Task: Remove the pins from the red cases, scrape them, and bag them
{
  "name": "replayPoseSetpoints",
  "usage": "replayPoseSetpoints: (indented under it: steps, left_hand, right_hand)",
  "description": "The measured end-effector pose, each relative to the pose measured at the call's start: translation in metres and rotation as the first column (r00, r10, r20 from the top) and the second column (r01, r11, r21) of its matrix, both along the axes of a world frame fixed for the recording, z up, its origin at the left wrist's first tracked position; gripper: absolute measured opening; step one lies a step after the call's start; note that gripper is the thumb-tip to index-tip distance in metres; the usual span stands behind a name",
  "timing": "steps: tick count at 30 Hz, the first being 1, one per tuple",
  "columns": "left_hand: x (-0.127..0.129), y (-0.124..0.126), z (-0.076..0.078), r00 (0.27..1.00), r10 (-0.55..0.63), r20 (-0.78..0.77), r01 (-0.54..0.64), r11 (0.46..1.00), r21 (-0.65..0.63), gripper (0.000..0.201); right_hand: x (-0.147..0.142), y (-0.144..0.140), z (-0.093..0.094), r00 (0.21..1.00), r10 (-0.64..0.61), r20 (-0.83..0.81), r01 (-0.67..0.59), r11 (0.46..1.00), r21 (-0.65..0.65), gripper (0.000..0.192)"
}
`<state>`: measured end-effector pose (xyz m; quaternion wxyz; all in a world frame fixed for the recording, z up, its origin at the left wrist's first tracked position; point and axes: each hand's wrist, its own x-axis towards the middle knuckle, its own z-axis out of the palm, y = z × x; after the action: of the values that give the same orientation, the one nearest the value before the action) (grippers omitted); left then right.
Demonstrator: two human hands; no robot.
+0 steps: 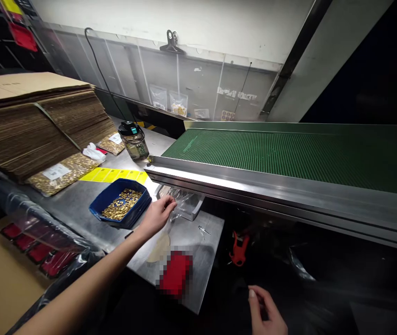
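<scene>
Film [180, 204] pinched in the left hand [159, 213] could snag if dragged across the tray [197, 211]; the right hand [267, 312] curls its fingers narrow, contents unclear.

The left hand [158, 215] pinches clear plastic [181, 204].

Markings, none legible with certainty. Drinks bottle [132, 145]: block lettering [142, 148] along the side, not surely readable. Large bag of brass-coloured pieces [50, 187]: white label [56, 171], print too small. Smaller bag beyond [109, 146]: white label, likewise. Yellow label sheet [114, 175]: fine print, unreadable. Cardboard stack [44, 125]: faint line of characters on top, unreadable. Clear wall panel [123, 70]: torn white strips [236, 94] with dark marks, unreadable.
</scene>
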<state>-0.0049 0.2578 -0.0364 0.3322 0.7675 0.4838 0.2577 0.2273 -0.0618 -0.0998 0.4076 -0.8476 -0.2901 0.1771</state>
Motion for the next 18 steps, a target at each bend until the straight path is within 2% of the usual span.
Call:
replayPoseSetpoints:
  steps: [2, 4, 6, 8, 10, 12, 16, 18]
  left_hand:
    - [-0.006, -0.033, 0.010, 0.997, 0.007, 0.075, -0.006, 1.000, -0.012, 0.026]
    - [-0.007, -0.065, 0.016, 0.990, 0.010, 0.140, -0.006, 0.999, -0.035, 0.025]
    - [-0.005, -0.093, 0.019, 0.982, 0.012, 0.187, 0.001, 0.998, -0.069, 0.023]
    - [-0.003, -0.117, 0.019, 0.974, 0.001, 0.226, 0.027, 0.993, -0.116, 0.022]
    - [-0.002, -0.135, 0.017, 0.966, -0.020, 0.259, 0.067, 0.982, -0.175, 0.024]
    - [-0.002, -0.149, 0.014, 0.948, -0.049, 0.314, 0.135, 0.957, -0.259, 0.023]
    - [-0.002, -0.167, 0.009, 0.901, -0.132, 0.414, 0.312, 0.860, -0.404, 0.018]
    - [-0.002, -0.169, 0.008, 0.909, -0.148, 0.389, 0.310, 0.865, -0.396, 0.009]
  right_hand:
    - [-0.025, 0.023, 0.015, 0.950, 0.141, -0.278, -0.127, 0.990, 0.068, 0.043]
    - [-0.053, 0.053, 0.033, 0.796, 0.365, -0.482, -0.294, 0.930, 0.219, 0.044]
    - [-0.078, 0.083, 0.049, 0.648, 0.482, -0.590, -0.312, 0.874, 0.372, 0.050]
    - [-0.096, 0.105, 0.061, 0.565, 0.520, -0.640, -0.267, 0.850, 0.454, 0.051]
    - [-0.104, 0.114, 0.067, 0.564, 0.504, -0.654, -0.226, 0.856, 0.465, 0.042]
    - [-0.105, 0.112, 0.067, 0.605, 0.469, -0.644, -0.208, 0.873, 0.441, 0.038]
    - [-0.094, 0.091, 0.059, 0.691, 0.430, -0.581, -0.242, 0.895, 0.375, 0.042]
    - [-0.085, 0.079, 0.057, 0.749, 0.403, -0.525, -0.266, 0.910, 0.319, 0.042]
